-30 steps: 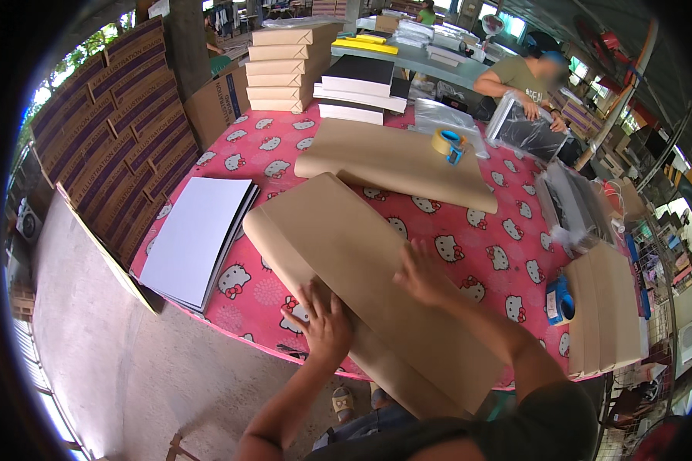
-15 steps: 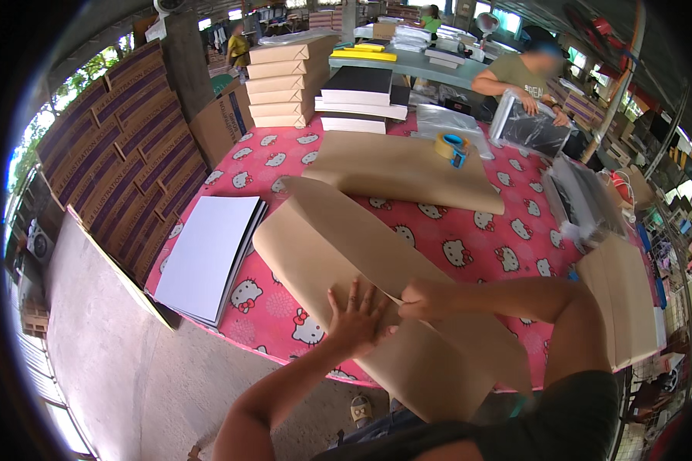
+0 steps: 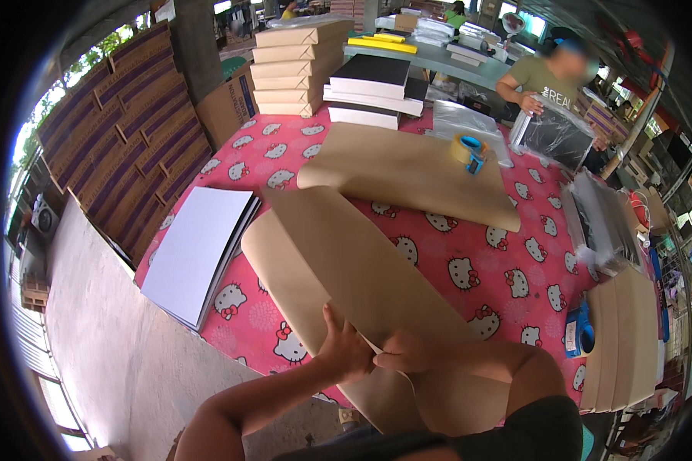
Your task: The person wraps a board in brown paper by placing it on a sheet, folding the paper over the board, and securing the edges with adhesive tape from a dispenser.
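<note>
A large sheet of brown wrapping paper point(image 3: 361, 253) lies slantwise in front of me, folded over along its length, its near end hanging past the table edge. My left hand point(image 3: 346, 355) is closed at the paper's upper edge, one finger pointing up along the fold. Right beside it, my right hand point(image 3: 404, 353) is closed in a fist, pinching the same edge. Between the two hands the edge lifts in a small gap. To the left lies a stack of white boards point(image 3: 196, 250). Whatever may be under the folded paper is hidden.
Another brown paper point(image 3: 400, 169) lies beyond, a tape dispenser point(image 3: 469, 152) on it. A blue dispenser point(image 3: 580, 330) and brown-wrapped packs point(image 3: 623, 338) stand right. Wrapped bundles point(image 3: 292, 73) and dark boards point(image 3: 369, 75) are stacked behind. Across the table, a co-worker point(image 3: 546, 84) holds a plastic-wrapped board point(image 3: 557, 134).
My left hand, spread flat on the paper before, has curled at its edge. Both hands have come nearer to me, and the upper flap lies further over. The co-worker's wrapped board has tilted slightly.
</note>
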A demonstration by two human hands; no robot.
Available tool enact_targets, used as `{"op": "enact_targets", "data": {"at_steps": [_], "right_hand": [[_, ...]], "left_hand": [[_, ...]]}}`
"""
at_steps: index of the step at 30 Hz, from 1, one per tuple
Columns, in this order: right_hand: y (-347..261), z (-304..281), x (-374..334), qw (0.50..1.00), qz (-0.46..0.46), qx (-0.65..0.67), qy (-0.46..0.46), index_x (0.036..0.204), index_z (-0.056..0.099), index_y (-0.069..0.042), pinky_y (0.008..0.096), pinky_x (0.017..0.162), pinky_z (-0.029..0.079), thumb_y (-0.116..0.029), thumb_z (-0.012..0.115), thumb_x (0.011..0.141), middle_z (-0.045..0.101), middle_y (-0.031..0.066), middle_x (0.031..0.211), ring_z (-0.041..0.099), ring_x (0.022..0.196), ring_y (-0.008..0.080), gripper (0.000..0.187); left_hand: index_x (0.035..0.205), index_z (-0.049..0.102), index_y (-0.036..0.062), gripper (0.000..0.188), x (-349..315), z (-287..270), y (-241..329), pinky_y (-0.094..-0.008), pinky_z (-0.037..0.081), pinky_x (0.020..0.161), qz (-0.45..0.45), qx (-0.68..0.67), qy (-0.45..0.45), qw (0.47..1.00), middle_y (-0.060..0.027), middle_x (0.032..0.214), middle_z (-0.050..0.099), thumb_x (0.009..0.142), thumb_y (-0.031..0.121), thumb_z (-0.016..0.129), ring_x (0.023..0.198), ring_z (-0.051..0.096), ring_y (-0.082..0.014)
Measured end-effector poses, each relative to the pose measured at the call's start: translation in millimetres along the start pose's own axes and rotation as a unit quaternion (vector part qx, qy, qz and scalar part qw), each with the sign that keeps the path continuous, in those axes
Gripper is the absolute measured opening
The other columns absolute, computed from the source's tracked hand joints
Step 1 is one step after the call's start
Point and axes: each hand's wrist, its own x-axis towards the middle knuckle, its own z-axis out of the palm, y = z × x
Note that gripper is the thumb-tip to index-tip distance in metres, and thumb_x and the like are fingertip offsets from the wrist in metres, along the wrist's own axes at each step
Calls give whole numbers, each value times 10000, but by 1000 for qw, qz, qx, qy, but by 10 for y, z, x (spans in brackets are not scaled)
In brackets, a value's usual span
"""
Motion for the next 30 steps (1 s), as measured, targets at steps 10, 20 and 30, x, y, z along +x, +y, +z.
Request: {"op": "enact_targets", "data": {"at_steps": [10, 20, 30], "right_hand": [[29, 63, 10, 999, -7, 26, 32, 749, 604, 39, 367, 567, 443, -250, 492, 813, 575, 154, 611, 579, 565, 226, 317], [99, 22, -45, 985, 125, 119, -3, 635, 582, 12, 269, 438, 321, -262, 594, 784, 464, 2, 503, 443, 494, 58, 312], [5, -43, -46, 964, 141, 209, 81, 546, 524, -17, 269, 412, 305, -273, 587, 756, 445, -1, 485, 422, 447, 73, 337]], "left_hand": [[1318, 370, 95, 633, 23, 55, 35, -730, 104, 907, -2, -57, 68, 996, -188, 1374, 283, 783, 411, 491, 1273, 186, -443], [1302, 343, 10, 546, -575, 788, 92, -496, 55, 1050, -309, -404, 420, 751, -192, 1364, 300, 862, 324, 421, 1307, 196, -313], [1389, -62, 38, 675, -325, 563, 454, -363, 129, 1062, -313, -690, 432, 489, -184, 1453, 63, 940, 411, 277, 1341, 102, -259]]}}
